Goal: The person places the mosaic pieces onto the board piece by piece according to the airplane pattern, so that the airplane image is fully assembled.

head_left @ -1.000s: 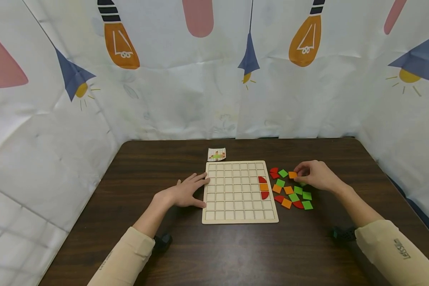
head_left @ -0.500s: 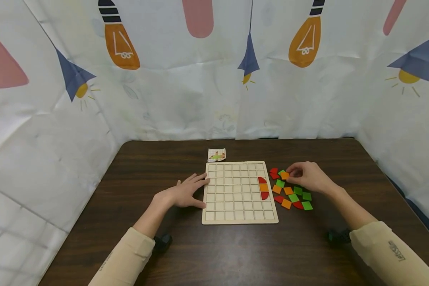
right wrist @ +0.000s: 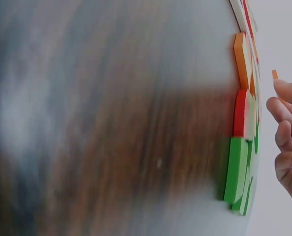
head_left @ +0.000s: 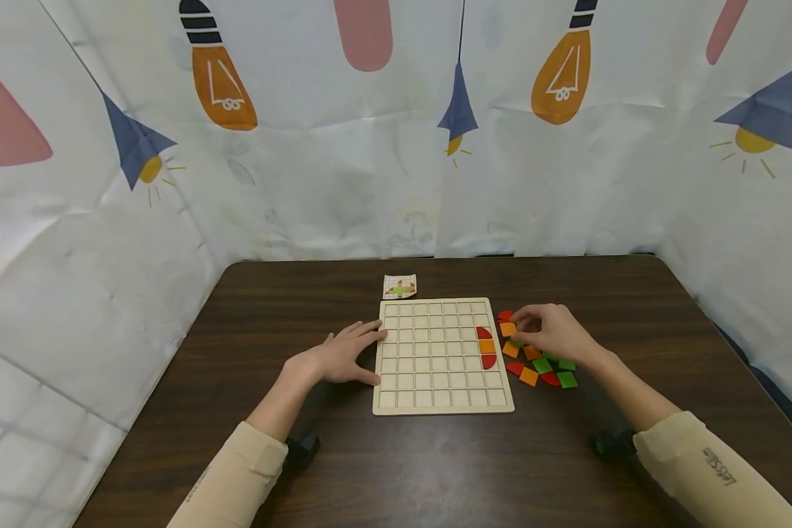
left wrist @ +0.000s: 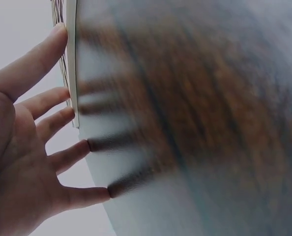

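Note:
A pale wooden grid board [head_left: 432, 361] lies mid-table. Near its right edge, an orange square tile [head_left: 486, 346] sits between a red rounded tile [head_left: 484, 333] and a second red rounded tile [head_left: 489, 361]. My left hand [head_left: 335, 358] has its fingers spread, with thumb and fingertips touching the board's left edge; the left wrist view shows the spread fingers [left wrist: 52, 120] too. Between thumb and finger my right hand [head_left: 556, 334] pinches another orange square tile [head_left: 507, 329], raised above the loose tiles just right of the board. In the right wrist view only a sliver of that tile [right wrist: 275, 74] shows.
Loose green tiles [head_left: 567, 380], orange tiles [head_left: 529, 375] and red tiles [head_left: 551, 378] lie to the board's right, some hidden under my right hand. A small printed card [head_left: 400, 286] lies behind the board on the dark wooden table [head_left: 435, 469]. A patterned curtain [head_left: 369, 183] hangs behind.
My right hand has moved left over the loose tiles, carrying the pinched orange tile toward the board. The left hand and the board have stayed in place.

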`<state>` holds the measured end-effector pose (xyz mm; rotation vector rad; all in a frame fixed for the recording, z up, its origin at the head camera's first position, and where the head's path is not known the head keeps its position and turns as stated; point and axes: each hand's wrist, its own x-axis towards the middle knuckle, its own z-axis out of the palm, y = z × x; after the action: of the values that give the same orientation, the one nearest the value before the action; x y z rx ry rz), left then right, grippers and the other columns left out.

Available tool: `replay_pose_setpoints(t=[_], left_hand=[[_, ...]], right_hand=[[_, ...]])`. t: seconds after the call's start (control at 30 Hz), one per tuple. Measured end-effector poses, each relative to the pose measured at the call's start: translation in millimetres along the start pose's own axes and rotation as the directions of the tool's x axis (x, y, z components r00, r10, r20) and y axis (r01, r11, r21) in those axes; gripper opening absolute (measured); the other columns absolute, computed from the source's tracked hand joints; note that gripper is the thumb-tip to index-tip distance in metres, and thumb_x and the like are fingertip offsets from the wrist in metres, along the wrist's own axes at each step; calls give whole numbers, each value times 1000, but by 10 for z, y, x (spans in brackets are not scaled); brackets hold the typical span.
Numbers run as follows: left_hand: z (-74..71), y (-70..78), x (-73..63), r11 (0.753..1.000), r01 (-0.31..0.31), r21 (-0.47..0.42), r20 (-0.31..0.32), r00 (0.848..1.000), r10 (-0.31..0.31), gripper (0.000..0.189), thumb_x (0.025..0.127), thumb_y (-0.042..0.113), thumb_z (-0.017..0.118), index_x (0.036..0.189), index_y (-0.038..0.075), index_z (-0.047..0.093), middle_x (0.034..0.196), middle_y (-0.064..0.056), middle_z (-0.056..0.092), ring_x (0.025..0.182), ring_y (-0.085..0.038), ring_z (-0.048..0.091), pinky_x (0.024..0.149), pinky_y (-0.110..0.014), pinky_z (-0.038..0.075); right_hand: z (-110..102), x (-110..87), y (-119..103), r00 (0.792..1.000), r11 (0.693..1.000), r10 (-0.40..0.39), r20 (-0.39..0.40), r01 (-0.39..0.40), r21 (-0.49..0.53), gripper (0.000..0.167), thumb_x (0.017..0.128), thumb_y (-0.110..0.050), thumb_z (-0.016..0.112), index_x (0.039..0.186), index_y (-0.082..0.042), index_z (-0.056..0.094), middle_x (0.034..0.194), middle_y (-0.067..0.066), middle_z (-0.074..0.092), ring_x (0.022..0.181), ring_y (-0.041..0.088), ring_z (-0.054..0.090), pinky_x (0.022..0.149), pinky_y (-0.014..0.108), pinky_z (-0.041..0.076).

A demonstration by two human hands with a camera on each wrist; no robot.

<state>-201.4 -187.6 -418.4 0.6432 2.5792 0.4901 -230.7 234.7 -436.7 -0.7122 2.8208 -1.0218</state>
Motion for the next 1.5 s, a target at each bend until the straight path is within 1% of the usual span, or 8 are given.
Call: replay_pose_setpoints(t=[0.2, 0.33, 0.5, 0.57, 0.7, 1.0, 1.2, 1.5], left_hand=[[1, 5, -10, 1000, -2, 2, -3, 1000, 2, 88, 92, 41, 79, 161, 11, 35, 170, -12, 17, 154, -43, 12, 111, -77, 14], [-8, 14, -7, 1000, 1, 12, -2, 1000, -1, 88, 91, 41, 79, 161, 11, 36, 170, -12, 18, 154, -43, 13, 111, -76, 15], [-10, 19, -2, 1000, 3, 12, -5, 1000, -3, 88, 91, 41, 80, 161, 11, 36, 169, -13, 18, 153, -44, 14, 111, -76, 16], [-9, 19, -3, 1000, 5, 5, -7, 1000, -5, 87, 91, 40, 80, 161, 11, 37, 169, -13, 18, 153, -43, 14, 111, -77, 16], [-11, 17, 0, 1000, 8, 0, -10, 1000, -8, 87, 90, 40, 81, 160, 11, 38, 169, -13, 19, 153, -43, 15, 111, -77, 17], [-19, 17, 15, 1000, 14, 2, -8, 1000, -14, 87, 90, 41, 81, 160, 12, 38, 169, -13, 19, 153, -43, 14, 112, -76, 16], [-17, 23, 21, 1000, 14, 3, -7, 1000, -14, 87, 90, 41, 80, 160, 12, 38, 169, -13, 18, 153, -44, 14, 111, -77, 16], [-14, 29, 18, 1000, 4, 3, -9, 1000, -4, 86, 91, 39, 81, 160, 11, 39, 169, -13, 19, 153, -44, 14, 111, -77, 15]], right_hand=[[78, 26, -78, 1000, 1000, 9, 0, -9, 30, 26, 92, -17, 80, 112, -2, 75, 91, -3, 71, 78, 14, 63, 67, 32, 53], [137, 60, -132, 1000, 998, 13, 11, -14, 55, 25, 91, -20, 81, 111, -5, 75, 90, -4, 71, 79, 15, 63, 70, 33, 53], [188, 91, -213, 1000, 997, 10, 29, -12, 81, 23, 91, -18, 81, 110, -7, 76, 88, -5, 70, 78, 16, 62, 67, 32, 52], [208, 107, -238, 999, 997, 9, 36, -12, 82, 23, 91, -17, 81, 110, -6, 76, 87, -5, 70, 76, 16, 60, 63, 31, 50], [253, 135, -277, 999, 998, -2, 40, -1, 68, 23, 90, -18, 81, 109, -7, 76, 85, -7, 69, 74, 14, 60, 61, 30, 48], [334, 167, -337, 997, 996, -23, 73, 17, 88, 25, 88, -19, 84, 109, -7, 75, 86, -7, 69, 76, 12, 62, 68, 30, 52], [365, 185, -365, 994, 996, -11, 106, 1, 93, 26, 89, -20, 84, 109, -7, 75, 85, -7, 68, 77, 12, 62, 69, 31, 51], [394, 211, -412, 994, 997, -14, 108, 6, 76, 21, 88, -17, 84, 104, -8, 74, 82, -7, 66, 75, 12, 61, 69, 31, 52]])
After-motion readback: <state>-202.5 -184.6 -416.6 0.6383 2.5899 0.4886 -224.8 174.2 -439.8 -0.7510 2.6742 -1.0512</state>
